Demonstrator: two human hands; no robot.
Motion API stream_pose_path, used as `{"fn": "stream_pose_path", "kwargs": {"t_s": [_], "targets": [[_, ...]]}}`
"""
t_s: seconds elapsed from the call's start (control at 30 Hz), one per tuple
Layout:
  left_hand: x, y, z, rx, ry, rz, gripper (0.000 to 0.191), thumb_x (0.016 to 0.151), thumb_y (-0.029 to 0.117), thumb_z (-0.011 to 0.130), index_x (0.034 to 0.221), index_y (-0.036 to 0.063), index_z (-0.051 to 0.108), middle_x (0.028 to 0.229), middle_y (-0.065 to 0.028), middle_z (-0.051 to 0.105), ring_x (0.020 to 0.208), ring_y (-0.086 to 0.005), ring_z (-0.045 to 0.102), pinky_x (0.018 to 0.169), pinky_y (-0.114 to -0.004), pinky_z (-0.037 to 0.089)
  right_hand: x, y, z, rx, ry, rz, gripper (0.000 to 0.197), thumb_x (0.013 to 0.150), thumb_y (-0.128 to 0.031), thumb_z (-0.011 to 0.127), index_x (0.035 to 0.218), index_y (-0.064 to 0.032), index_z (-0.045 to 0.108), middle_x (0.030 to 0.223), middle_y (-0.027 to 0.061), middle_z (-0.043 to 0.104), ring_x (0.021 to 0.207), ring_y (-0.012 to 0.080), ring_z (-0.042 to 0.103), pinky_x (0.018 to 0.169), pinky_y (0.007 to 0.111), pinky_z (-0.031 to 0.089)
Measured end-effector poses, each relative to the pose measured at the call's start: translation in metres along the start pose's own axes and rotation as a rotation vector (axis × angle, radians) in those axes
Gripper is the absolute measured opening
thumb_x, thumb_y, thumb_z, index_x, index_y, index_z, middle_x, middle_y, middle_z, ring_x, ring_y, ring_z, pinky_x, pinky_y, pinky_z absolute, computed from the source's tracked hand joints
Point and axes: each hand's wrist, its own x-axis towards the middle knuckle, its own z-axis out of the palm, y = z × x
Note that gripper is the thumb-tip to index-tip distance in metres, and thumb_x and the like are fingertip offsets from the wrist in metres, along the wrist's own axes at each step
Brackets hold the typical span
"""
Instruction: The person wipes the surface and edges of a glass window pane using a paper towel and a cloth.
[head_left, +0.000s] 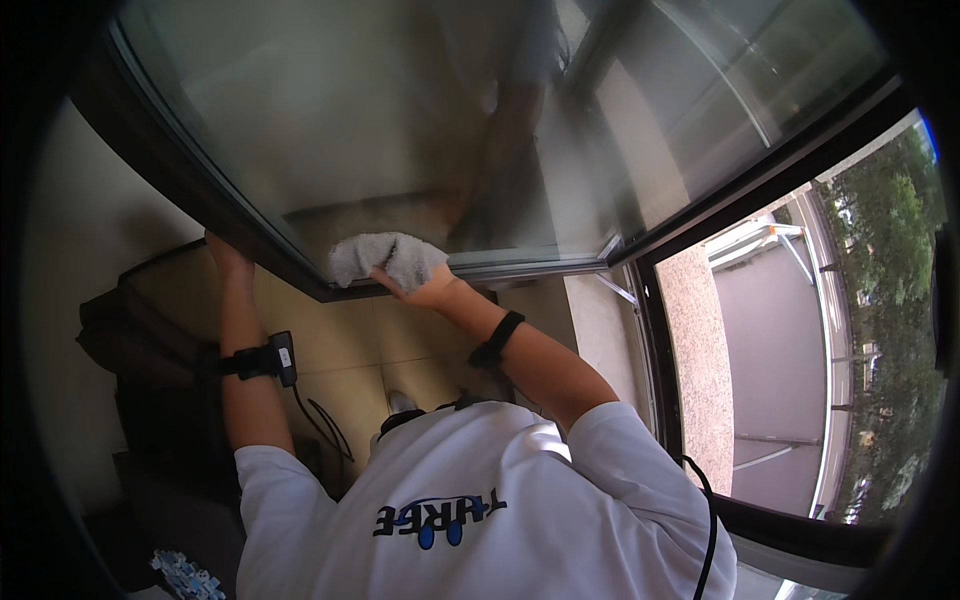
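A light grey terry cloth (375, 255) lies under my right hand (424, 289), pressed against the lower corner of a glass window sash (420, 165). The thumb and palm grip the cloth, and its far part covers the other fingers. My left hand (229, 253) is at the outer side of the dark sash frame (217, 202), near its lower corner; its fingers are partly hidden behind the frame. The sash stands swung inward, and its pane shows blurred reflections.
A dark window frame (664, 360) with an opening to the outside is at the right, with a ledge and trees beyond. Dark furniture (165, 420) stands at the left over a tiled floor (337, 375). Black cables hang beside both arms.
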Motion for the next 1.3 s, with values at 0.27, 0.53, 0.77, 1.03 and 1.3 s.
{"fn": "stream_pose_path", "kwargs": {"t_s": [0.27,0.53,0.77,1.03,1.3], "targets": [[0.023,-0.023,-0.027,-0.118,0.051,0.084,0.037,0.102,0.027,0.051,0.126,0.0004,0.058,0.113,-0.0086,0.065,0.098,-0.0206,0.064,0.082,-0.033,0.053,-0.135,0.088,-0.183,-0.767,0.721,0.132,0.035,0.090,-0.010,0.058,0.122,0.0026,0.059,0.108,0.0290,0.062,0.099,0.0486,0.058,0.090,0.050,0.046],[-0.006,0.015,0.000,-0.216,0.069,-0.011,0.035,0.103,0.029,0.050,0.120,0.0008,0.060,0.104,-0.0072,0.066,0.089,-0.0192,0.064,0.076,-0.032,0.053,-0.129,0.093,-0.082,-0.374,0.871,0.918,0.092,0.080,0.000,0.057,0.149,0.0166,-0.003,0.152,0.0381,0.017,0.142,0.0487,0.021,0.119,0.047,0.016],[-0.007,0.012,-0.004,-0.115,-0.001,0.026,0.030,0.102,0.023,0.050,0.111,-0.0016,0.063,0.092,-0.0094,0.068,0.077,-0.0198,0.067,0.068,-0.032,0.055,-0.081,0.033,0.065,-0.127,0.702,0.837,0.098,0.078,0.003,0.058,0.146,0.0181,-0.011,0.145,0.0374,0.026,0.135,0.0455,0.033,0.116,0.046,0.022],[-0.016,0.018,-0.002,-0.199,-0.127,-0.041,0.031,0.102,0.026,0.049,0.098,0.0008,0.065,0.083,-0.0057,0.066,0.074,-0.0143,0.062,0.066,-0.030,0.051,0.009,-0.074,0.077,1.119,0.360,1.008,0.036,0.086,0.003,0.041,0.119,0.0120,0.052,0.100,0.0175,0.066,0.094,0.0259,0.065,0.084,0.034,0.052],[-0.007,0.007,-0.003,-0.198,-0.159,0.012,0.035,0.101,0.032,0.053,0.097,0.0001,0.067,0.084,-0.0037,0.067,0.072,-0.0119,0.061,0.064,-0.027,0.049,0.029,-0.093,0.084,1.601,0.376,0.764,0.022,0.080,-0.002,0.047,0.094,0.0038,0.062,0.094,0.0112,0.065,0.087,0.0211,0.060,0.076,0.029,0.047]]}}
